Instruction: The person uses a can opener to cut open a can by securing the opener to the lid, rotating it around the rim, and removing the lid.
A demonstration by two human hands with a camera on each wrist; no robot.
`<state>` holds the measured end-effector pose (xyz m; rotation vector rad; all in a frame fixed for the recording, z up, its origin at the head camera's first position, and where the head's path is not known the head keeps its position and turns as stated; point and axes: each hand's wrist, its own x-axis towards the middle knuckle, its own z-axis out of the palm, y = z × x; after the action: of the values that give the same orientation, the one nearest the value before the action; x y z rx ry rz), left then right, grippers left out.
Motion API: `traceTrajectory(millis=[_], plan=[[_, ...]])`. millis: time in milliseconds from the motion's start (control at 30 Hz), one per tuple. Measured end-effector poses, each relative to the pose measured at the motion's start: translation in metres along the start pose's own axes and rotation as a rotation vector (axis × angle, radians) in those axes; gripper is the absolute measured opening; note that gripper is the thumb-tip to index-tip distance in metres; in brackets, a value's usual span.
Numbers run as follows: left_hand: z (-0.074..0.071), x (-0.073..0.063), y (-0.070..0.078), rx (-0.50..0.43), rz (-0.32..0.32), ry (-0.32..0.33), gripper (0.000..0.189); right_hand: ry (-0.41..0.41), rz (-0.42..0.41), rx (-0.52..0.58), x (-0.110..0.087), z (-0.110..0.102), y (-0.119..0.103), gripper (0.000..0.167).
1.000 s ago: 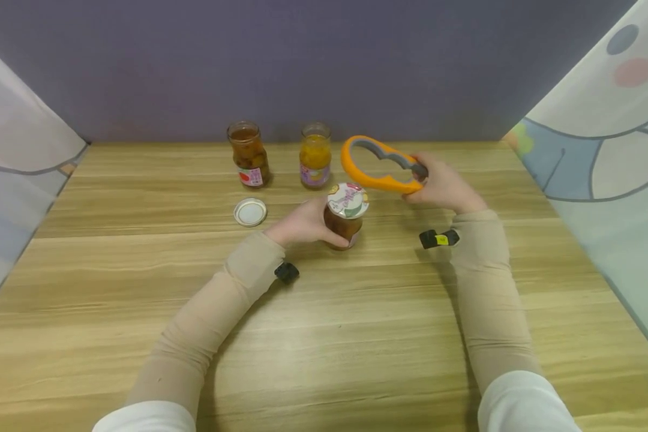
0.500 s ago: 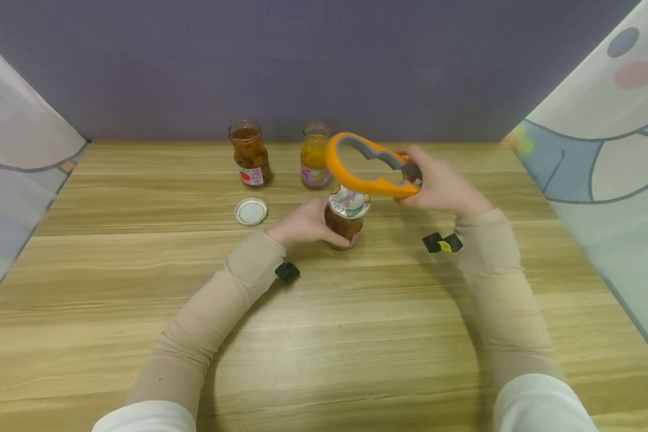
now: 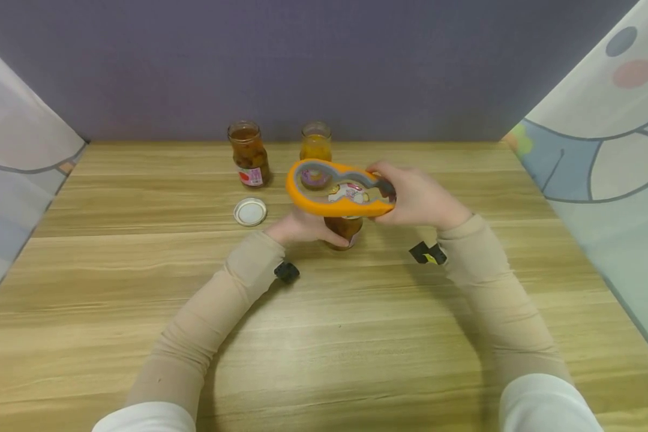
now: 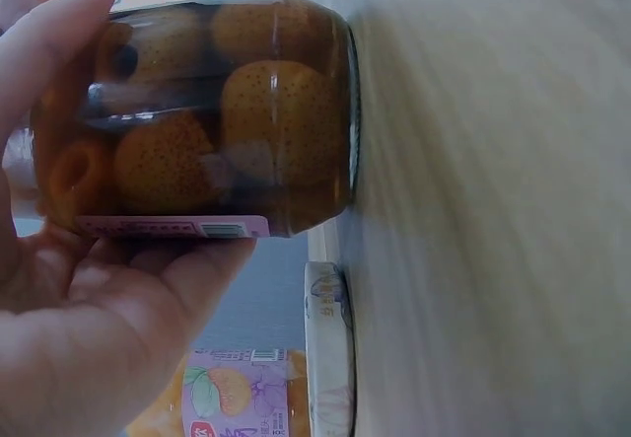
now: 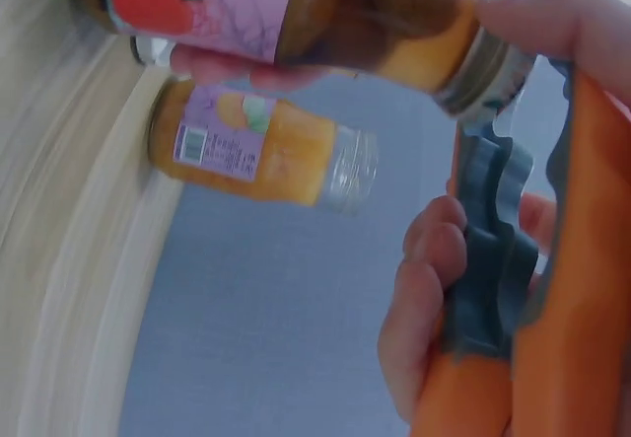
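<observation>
My left hand [image 3: 302,228] grips a glass jar [image 3: 343,231] of brown fruit in syrup, standing upright on the table. In the left wrist view my fingers and thumb wrap round this jar [image 4: 266,121], its base at the tabletop. The jar's printed lid [image 3: 348,192] shows through the opening of an orange and grey jar opener [image 3: 324,207]. My right hand [image 3: 418,195] holds the opener by its right end, level with the lid. In the right wrist view the opener's [image 5: 582,309] wavy grey inner edges lie beside the lid [image 5: 493,52].
A lidless jar of brown fruit [image 3: 249,157] and a lidless jar of yellow fruit [image 3: 315,150] stand at the back. One lid [image 3: 250,212] lies underside up, left of my left hand. Another white lid [image 4: 328,348] shows edge-on in the left wrist view. A dark panel [image 3: 324,66] rises behind.
My right hand has brought the jar opener leftward and down, from the right of the held jar to round its lid in the head view. My left hand and the jar have stayed put.
</observation>
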<state>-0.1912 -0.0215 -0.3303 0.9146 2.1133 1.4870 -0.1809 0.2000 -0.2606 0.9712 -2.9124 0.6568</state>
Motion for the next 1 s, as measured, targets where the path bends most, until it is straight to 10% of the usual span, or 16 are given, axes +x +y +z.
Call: traceTrajectory(millis=[567,1000], plan=[[-0.0009,0.0011,-0.0006,-0.026,0.003,-0.084,0.062,-0.057,-0.101,-0.048,0.0035,0.0003,-0.0009,0.078],[-0.0001,0.0011,-0.0005,-0.018,-0.049,-0.046,0.066,-0.173,0.036,0.072,0.0092,-0.0065,-0.0054,0.066]])
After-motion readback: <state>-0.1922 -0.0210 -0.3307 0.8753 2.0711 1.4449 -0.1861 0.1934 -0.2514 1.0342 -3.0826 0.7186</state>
